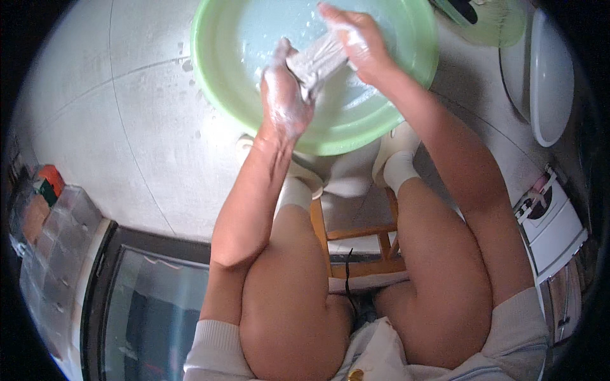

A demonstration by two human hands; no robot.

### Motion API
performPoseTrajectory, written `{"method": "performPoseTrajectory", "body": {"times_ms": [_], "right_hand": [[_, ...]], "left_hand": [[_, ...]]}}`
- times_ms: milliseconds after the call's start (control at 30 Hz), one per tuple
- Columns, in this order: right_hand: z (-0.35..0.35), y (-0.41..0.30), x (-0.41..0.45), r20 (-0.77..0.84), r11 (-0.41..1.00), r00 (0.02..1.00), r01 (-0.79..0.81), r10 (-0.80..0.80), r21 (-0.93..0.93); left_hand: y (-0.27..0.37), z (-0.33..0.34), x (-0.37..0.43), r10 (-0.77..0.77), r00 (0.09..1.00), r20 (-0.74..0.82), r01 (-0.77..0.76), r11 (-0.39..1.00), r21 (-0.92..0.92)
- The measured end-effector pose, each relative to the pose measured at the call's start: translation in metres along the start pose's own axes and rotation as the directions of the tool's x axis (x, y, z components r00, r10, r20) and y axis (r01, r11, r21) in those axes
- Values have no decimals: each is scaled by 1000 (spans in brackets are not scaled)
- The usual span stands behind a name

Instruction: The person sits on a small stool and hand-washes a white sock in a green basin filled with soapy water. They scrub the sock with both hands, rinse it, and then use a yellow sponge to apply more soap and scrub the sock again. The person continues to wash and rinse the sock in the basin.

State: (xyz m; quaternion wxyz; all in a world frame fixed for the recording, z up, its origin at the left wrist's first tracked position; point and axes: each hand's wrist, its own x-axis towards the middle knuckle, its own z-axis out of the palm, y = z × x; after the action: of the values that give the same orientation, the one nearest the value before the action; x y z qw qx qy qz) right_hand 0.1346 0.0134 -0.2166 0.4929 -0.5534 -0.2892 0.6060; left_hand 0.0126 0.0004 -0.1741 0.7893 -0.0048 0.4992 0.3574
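Note:
A wet, light grey cloth point(318, 58) is stretched between my two hands above a green plastic basin point(329, 146). My left hand point(285, 97) grips its lower left end, with white suds over the back of the hand. At the upper right end, my right hand point(360, 45) holds the cloth, also coated in foam, its thumb and fingers partly spread around the fabric. Cloudy bluish soapy water point(281, 24) with patches of bubbles lies in the basin below. The bunched cloth hides parts of my fingers.
The basin stands on a tiled floor point(147, 119) just beyond my slippered feet. A wooden stool point(362, 233) shows between my legs. To the right are a white basin point(552, 81) on edge and a white plastic container point(553, 228). Stacked clear boxes point(62, 247) and a dark-framed glass door point(152, 305) stand left.

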Motion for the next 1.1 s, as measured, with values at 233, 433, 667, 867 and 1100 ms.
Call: {"method": "performPoseTrajectory", "body": {"times_ms": [233, 433, 667, 867, 1100], "right_hand": [[-1, -25, -6, 50, 952, 963, -271, 266, 140], [43, -23, -37, 487, 430, 691, 718, -534, -546], [29, -1, -22, 419, 456, 747, 653, -515, -605], [55, -28, -39, 429, 444, 745, 656, -511, -610], [-25, -4, 11, 296, 806, 752, -576, 588, -139]], "left_hand": [[7, -12, -5, 110, 991, 70, -126, 943, 308], [-22, -13, 3, 153, 982, -108, -163, 983, -88], [-37, -31, 9, 141, 988, 57, -129, 974, -184], [-27, -56, 17, 30, 960, 279, 18, 986, -166], [14, 1, -11, -208, 970, 123, 173, 953, 250]]}}
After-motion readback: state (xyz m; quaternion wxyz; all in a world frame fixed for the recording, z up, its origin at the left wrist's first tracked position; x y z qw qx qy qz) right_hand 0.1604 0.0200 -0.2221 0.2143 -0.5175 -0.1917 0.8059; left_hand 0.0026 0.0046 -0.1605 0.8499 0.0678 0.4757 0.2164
